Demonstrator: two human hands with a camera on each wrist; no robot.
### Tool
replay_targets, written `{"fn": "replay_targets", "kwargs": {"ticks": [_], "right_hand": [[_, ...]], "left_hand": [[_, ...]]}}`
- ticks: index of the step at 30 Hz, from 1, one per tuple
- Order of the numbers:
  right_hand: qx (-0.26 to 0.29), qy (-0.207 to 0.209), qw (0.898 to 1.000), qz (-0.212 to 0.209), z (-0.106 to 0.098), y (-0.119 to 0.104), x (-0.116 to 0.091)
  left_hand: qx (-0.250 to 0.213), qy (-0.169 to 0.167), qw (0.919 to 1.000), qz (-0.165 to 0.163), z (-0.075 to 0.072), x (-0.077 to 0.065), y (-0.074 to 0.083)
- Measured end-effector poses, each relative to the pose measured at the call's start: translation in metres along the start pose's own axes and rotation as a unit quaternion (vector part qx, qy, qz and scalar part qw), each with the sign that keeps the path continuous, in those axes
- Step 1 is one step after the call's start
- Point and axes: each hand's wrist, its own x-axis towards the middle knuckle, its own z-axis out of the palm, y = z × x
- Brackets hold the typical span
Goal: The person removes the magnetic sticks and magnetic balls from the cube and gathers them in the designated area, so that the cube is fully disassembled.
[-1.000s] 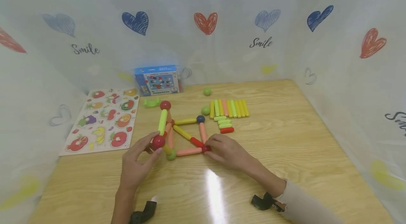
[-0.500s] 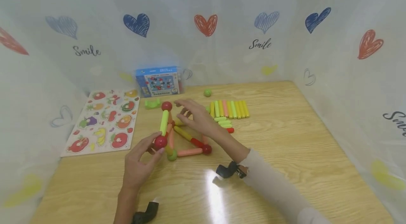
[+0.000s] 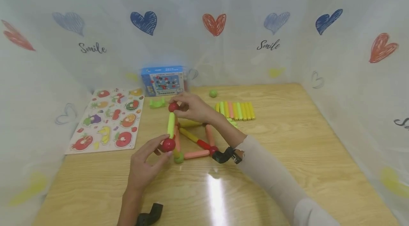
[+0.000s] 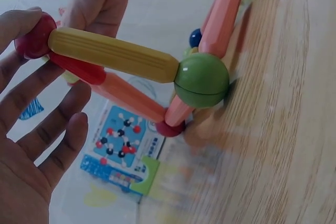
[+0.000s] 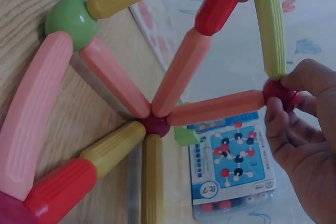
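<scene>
A frame of coloured rods and balls stands on the wooden table, part flat and part raised. My left hand pinches the near raised red ball between thumb and fingers. At the far raised red ball, my right hand has thumb and fingertips around it. A light green rod spans these two balls. In the left wrist view, a yellow rod runs from the held ball to a green ball. Several rods meet at a low red ball. The right forearm partly covers the frame's right side.
Behind the frame stand a blue molecule-set box and a green curved piece. A fruit puzzle board lies left. Loose rods line up at right, partly behind the right arm, with a green ball beyond.
My right hand has left the red ball at the frame's near right corner, moved up and left, and now pinches the far raised red ball. The left hand keeps its hold.
</scene>
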Motion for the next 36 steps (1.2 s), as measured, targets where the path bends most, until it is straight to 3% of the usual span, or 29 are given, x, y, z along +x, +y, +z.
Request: {"fn": "replay_targets", "kwargs": {"ticks": [4, 8, 13, 18, 23, 28, 31, 36], "right_hand": [[-0.02, 0.035, 0.999, -0.003, 0.004, 0.002, 0.002], [-0.037, 0.066, 0.997, 0.023, 0.008, 0.005, 0.001], [-0.057, 0.064, 0.996, 0.037, 0.01, 0.003, 0.002], [-0.027, 0.075, 0.996, 0.046, 0.006, 0.001, 0.006], [-0.008, 0.128, 0.991, 0.043, -0.017, 0.008, -0.001], [-0.061, 0.162, 0.983, 0.067, -0.056, 0.037, -0.016], [-0.106, 0.159, 0.974, 0.117, -0.076, 0.062, -0.026], [-0.185, 0.124, 0.951, 0.216, -0.093, 0.102, -0.036]], "left_hand": [[0.006, 0.0, 1.0, 0.003, -0.003, 0.001, 0.0], [0.002, 0.001, 1.0, 0.007, -0.003, 0.002, -0.001], [0.013, -0.002, 0.9999, 0.004, -0.005, 0.003, 0.001], [0.014, 0.004, 0.9998, 0.014, -0.008, 0.004, 0.0], [-0.006, 0.014, 0.9986, 0.051, -0.005, 0.007, -0.004], [-0.009, 0.022, 0.9971, 0.072, -0.002, 0.008, -0.005], [-0.008, 0.012, 0.9982, 0.057, -0.001, 0.007, -0.004], [0.0, 0.004, 0.9994, 0.034, 0.001, -0.001, -0.005]]}}
